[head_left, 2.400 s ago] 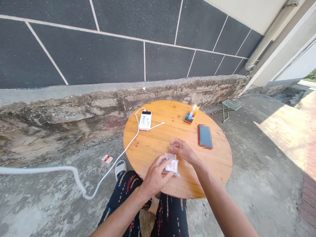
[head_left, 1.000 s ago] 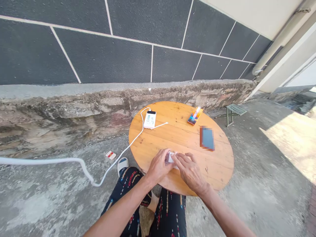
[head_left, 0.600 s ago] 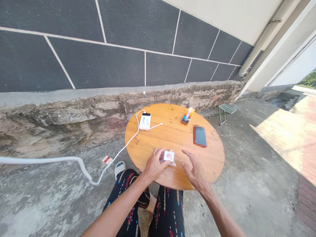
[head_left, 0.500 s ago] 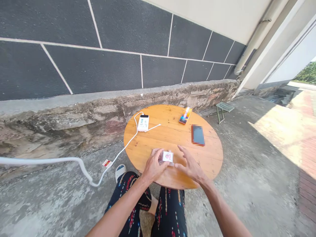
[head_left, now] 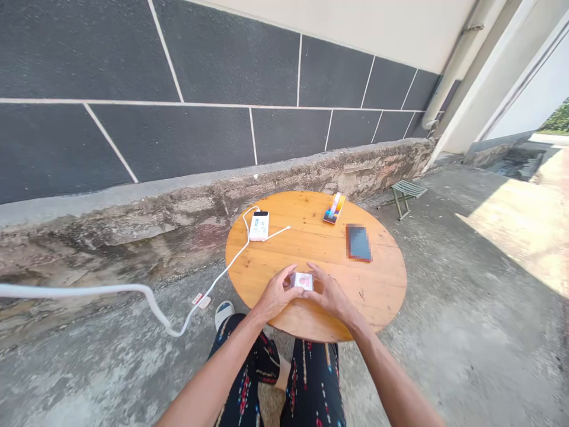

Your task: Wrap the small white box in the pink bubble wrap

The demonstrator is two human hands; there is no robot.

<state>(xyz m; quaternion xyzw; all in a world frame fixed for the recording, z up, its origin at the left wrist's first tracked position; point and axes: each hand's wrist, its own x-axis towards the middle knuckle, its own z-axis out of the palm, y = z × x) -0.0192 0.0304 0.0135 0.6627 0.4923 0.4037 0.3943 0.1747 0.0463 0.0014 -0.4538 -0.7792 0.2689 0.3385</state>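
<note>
A small white deck of cards (head_left: 303, 281) with a reddish figure on its top face sits at the near part of the round wooden table (head_left: 306, 246). My left hand (head_left: 279, 293) is closed around its left side, thumb at the near edge. From the right, my right hand (head_left: 328, 292) grips the opposite side, fingers curved along the far corner and thumb at the near one. The fingers hide the deck's side edges. Whether it rests on the wood or is slightly lifted, I cannot tell.
A white power bank-like device (head_left: 259, 226) with a white cable (head_left: 226, 268) lies at the table's left. At the back right are a colourful small box (head_left: 334, 209) and a dark, blurred-out flat object (head_left: 358, 242). A folding stool (head_left: 405, 193) stands beyond, near the wall (head_left: 213, 136).
My right hand has moved left and closed onto the deck's right side; it was apart from it before. My left hand stays on the deck. The view has shifted slightly.
</note>
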